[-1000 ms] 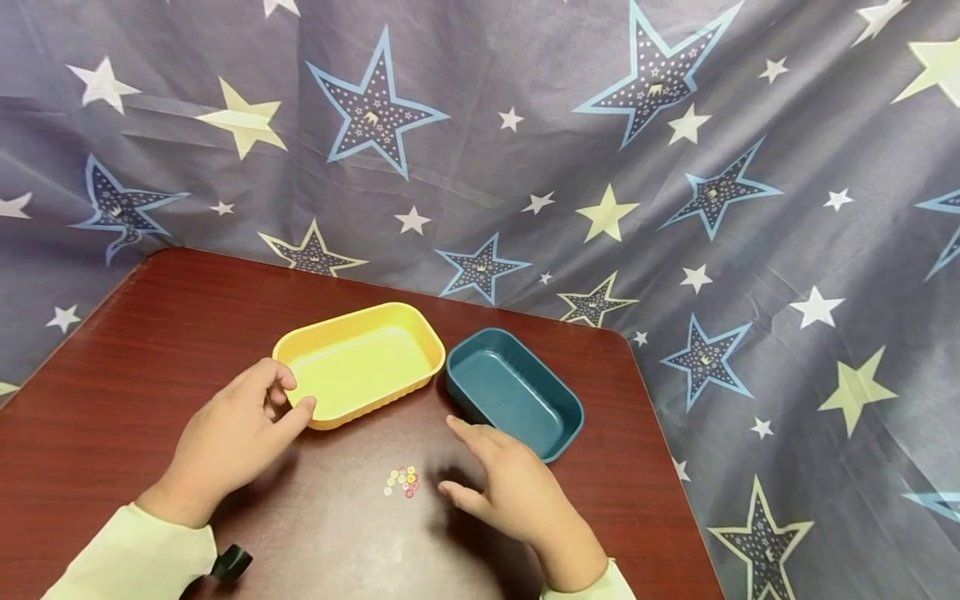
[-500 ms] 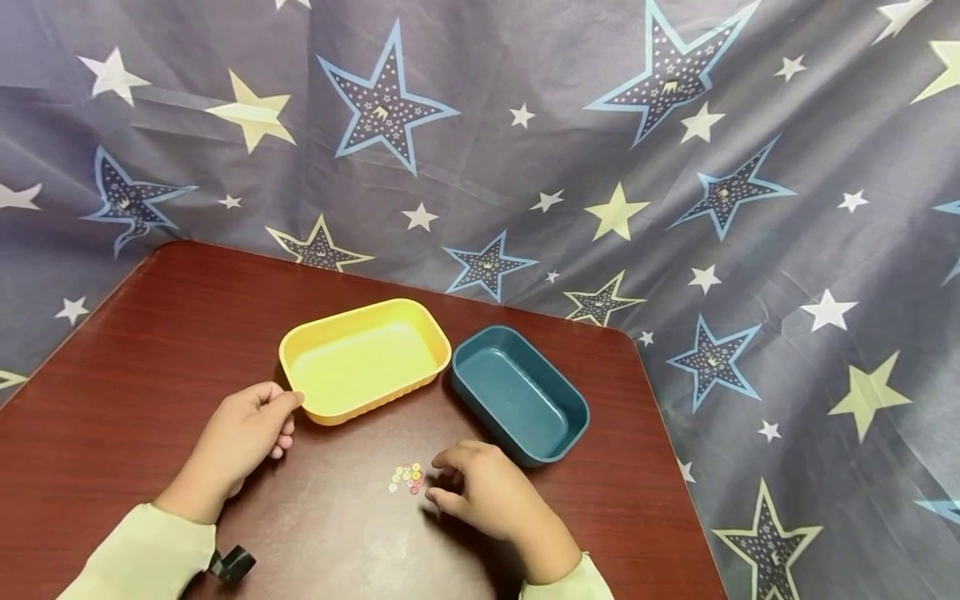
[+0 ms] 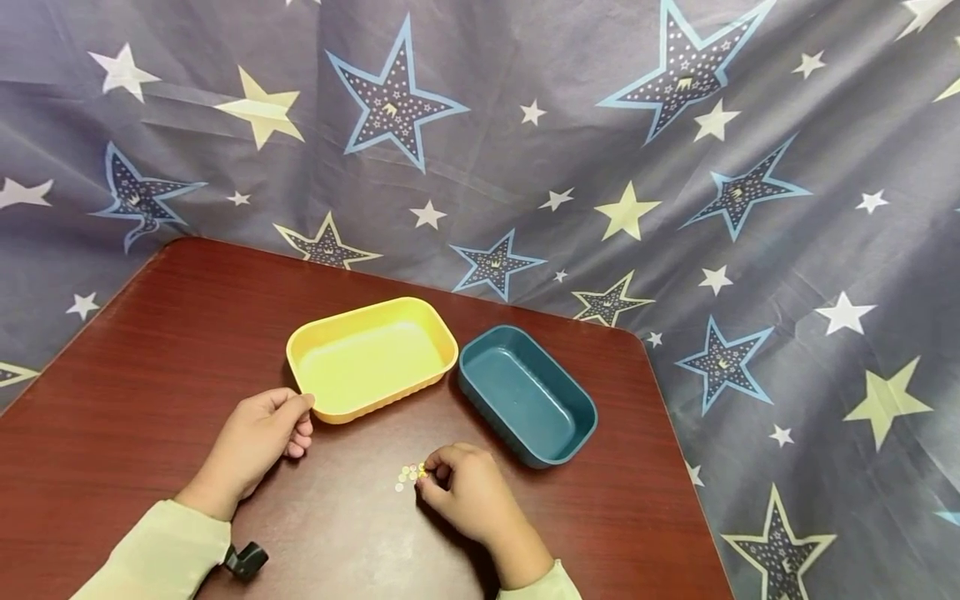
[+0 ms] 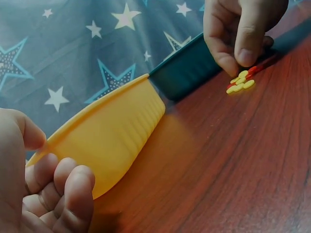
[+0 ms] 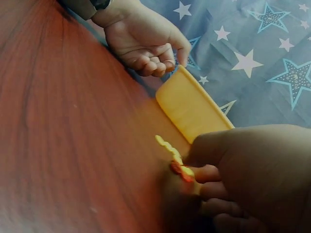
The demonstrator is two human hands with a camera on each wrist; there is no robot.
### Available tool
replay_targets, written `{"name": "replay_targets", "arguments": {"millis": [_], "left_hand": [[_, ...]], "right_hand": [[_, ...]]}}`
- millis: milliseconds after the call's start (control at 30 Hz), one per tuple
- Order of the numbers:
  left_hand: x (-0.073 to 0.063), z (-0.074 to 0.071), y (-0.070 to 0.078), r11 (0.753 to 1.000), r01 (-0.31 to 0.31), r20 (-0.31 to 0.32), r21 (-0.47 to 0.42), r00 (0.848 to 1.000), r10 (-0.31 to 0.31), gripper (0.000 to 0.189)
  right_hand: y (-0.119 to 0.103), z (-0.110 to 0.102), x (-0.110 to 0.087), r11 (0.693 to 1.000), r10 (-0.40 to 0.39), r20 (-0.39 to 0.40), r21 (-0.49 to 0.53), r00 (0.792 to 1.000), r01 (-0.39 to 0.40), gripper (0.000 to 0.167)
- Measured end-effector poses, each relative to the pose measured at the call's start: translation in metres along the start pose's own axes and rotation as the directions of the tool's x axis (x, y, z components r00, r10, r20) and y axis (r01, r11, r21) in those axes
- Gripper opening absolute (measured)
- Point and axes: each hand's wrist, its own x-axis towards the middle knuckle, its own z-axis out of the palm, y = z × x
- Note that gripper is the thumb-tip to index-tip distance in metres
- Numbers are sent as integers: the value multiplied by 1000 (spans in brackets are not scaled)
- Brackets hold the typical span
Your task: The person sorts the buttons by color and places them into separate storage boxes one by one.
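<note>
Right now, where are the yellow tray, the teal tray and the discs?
Yellow tray [image 3: 372, 362]: head view, inside floor.
Teal tray [image 3: 528, 393]: head view, inside floor.
Discs [image 4: 240, 81]: left wrist view, middle of the cluster.

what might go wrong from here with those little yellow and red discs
The right hand has its fingers at the small discs, which lie bunched together, so a pinch may scatter some or catch more than one. They look thin, so one could slip away while being picked up. The left hand grips the yellow tray, so a tug there might shift or tilt it.
</note>
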Motion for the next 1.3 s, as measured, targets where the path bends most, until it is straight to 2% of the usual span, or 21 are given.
{"name": "replay_targets", "arguments": {"millis": [167,300,467,633,767,900,1100,1200,1300], "left_hand": [[-1,0,3,1000,-8,-11,25,1000,8,46],[-3,-1,3,999,-9,-16,41,1000,10,47],[-3,-2,0,999,-4,-19,45,1000,5,46],[-3,-3,-1,999,-6,-18,49,1000,7,46],[-3,-3,1,999,-6,-14,47,1000,7,45],[-4,-2,3,999,-1,-7,42,1000,1,44],[-4,1,0,999,-17,3,37,1000,16,43],[-4,2,1,999,-14,2,40,1000,14,43],[-4,3,1,999,-14,4,38,1000,14,43]], "right_hand": [[-2,10,1,999,49,-70,-9,996,-50,11],[-4,15,0,995,102,-91,-5,991,-102,15],[-4,21,-3,993,120,-130,5,984,-120,18],[-3,24,-4,986,155,-192,85,969,-141,20],[-1,22,-3,966,211,-223,194,952,-168,20],[-2,19,-2,930,279,-195,297,940,-215,19],[-5,6,-3,835,356,-63,468,932,-288,16],[-4,1,0,827,370,-46,472,928,-307,15],[-4,-3,5,848,359,-61,439,931,-298,15]]}}
